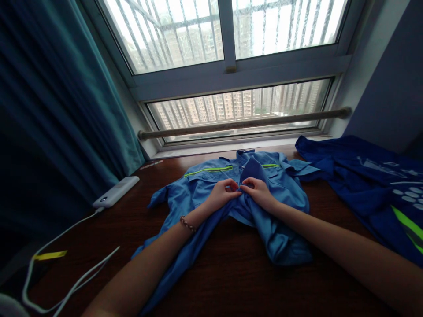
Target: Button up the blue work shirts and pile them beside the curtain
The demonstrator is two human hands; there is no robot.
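Note:
A light blue work jacket [208,180] with yellow-green piping across the chest lies spread on the dark wooden table, its collar towards the window. Over the middle of its front, my left hand [225,192] pinches the front edge between thumb and fingers. Close beside it, my right hand [258,191] pinches the facing edge, with a raised flap of cloth standing just behind. The fingertips of both hands nearly meet. Whatever small fastener may sit between them is hidden.
Darker blue clothing [370,176] with white print lies at the right, touching the jacket's sleeve. A white power bank [116,192] with a white cable [71,229] rests at the left near the curtain [66,88]. A window with a rail [244,125] stands behind the table [228,273].

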